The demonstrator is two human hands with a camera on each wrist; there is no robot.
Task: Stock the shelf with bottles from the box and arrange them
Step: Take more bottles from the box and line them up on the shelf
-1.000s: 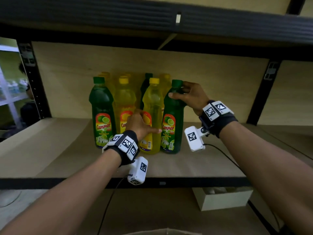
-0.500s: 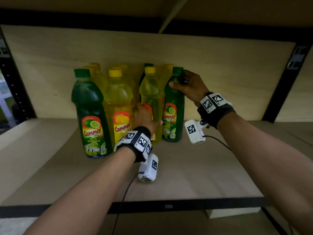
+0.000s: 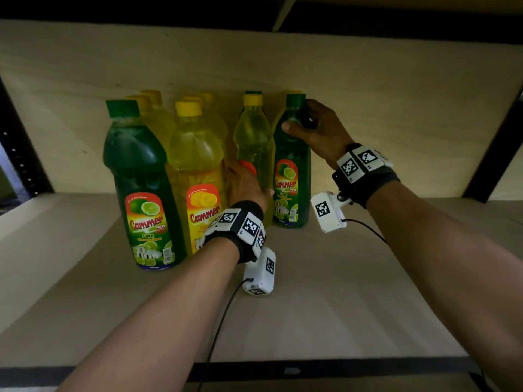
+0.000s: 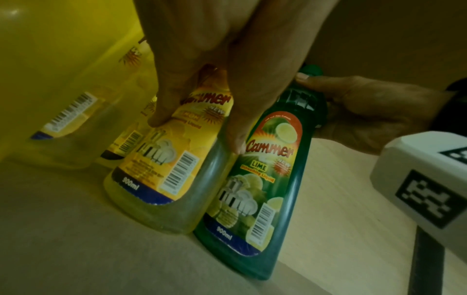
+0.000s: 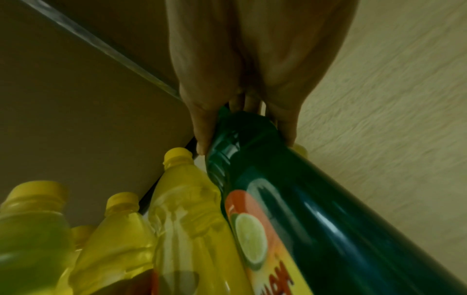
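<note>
A group of tall plastic dish-liquid bottles stands upright on a pale wooden shelf board (image 3: pixel 325 292), caps up and long axes vertical, in the upper middle of the head view.

At the right end of the group is a dark green lime-label bottle with a green cap (image 3: pixel 291 171). It stands upright with its base on the board and its label facing the camera. The right hand (image 3: pixel 319 131) reaches in from the right of the frame, wrist raised, with thumb in front and fingers wrapped behind the bottle's neck and shoulder just below the cap. The right wrist view confirms this clamp: thumb on one side of the neck, fingers on the other.

Just left of it, touching side by side, stands a clear yellow lemon-label bottle with a yellow cap (image 3: pixel 253 145). The left hand (image 3: pixel 244 185) comes up from the lower centre of the frame and holds this bottle at mid-height. In the left wrist view its fingers (image 4: pixel 161 103) lie down across the label and its thumb lies at the bottle's right edge, against the green bottle, so the bottle sits gripped between them.

Further left, nearer the camera, stand a second yellow bottle (image 3: pixel 198 176) and a second green lime bottle (image 3: pixel 141 176), both upright. More yellow-capped bottles (image 3: pixel 147 100) stand behind them, against the plywood back panel (image 3: pixel 396 94).
</note>
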